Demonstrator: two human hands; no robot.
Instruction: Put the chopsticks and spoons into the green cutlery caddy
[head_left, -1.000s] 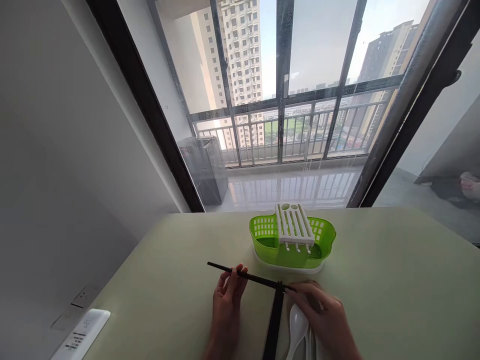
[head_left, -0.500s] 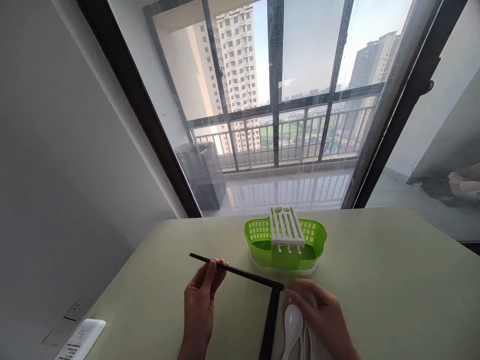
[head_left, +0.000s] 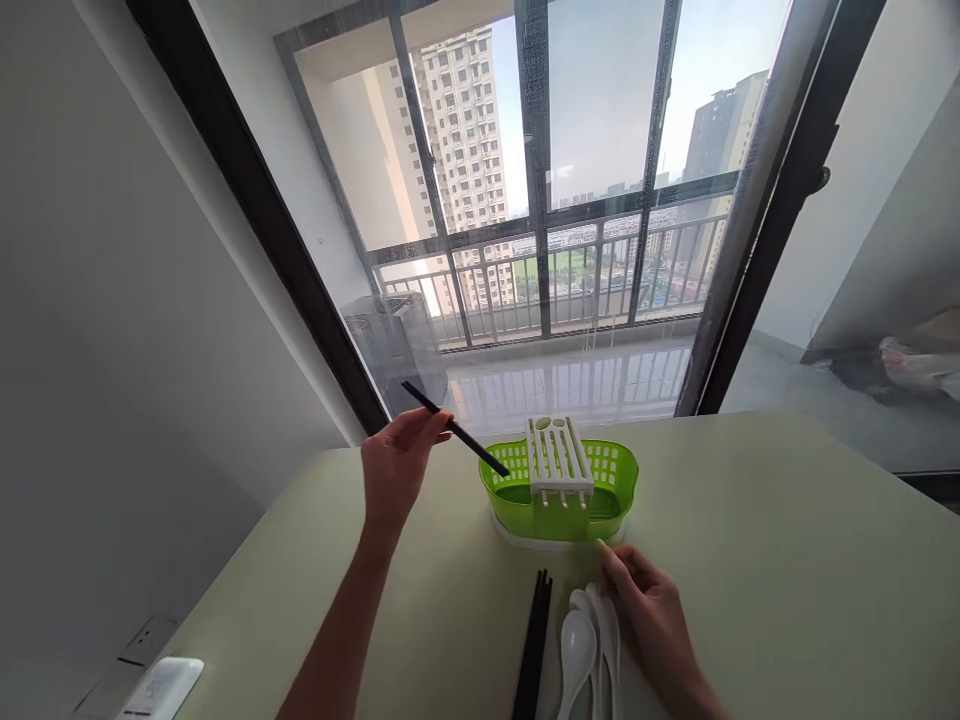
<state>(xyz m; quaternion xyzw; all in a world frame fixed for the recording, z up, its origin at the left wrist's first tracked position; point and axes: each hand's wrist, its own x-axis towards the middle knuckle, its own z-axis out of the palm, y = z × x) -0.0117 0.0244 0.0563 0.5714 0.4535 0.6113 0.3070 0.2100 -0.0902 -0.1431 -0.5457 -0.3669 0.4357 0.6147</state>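
Note:
My left hand (head_left: 396,462) is raised above the table, pinching a black chopstick (head_left: 457,431) whose tip points down at the left end of a green slotted basket (head_left: 559,493). The basket has a white divider rack (head_left: 555,455) across its middle and sits on a white tray. My right hand (head_left: 651,615) rests on the table in front of the basket, fingers lying on several white spoons (head_left: 589,645). A bundle of black chopsticks (head_left: 532,650) lies just left of the spoons.
The pale green table (head_left: 787,580) stands against a large window with a dark frame (head_left: 247,200). A white remote-like device (head_left: 157,688) lies at the table's near left corner, beside a wall socket (head_left: 142,640).
My left hand has lifted one chopstick off the table and carried it up and forward to the basket's left end. My right hand slid onto the spoons.

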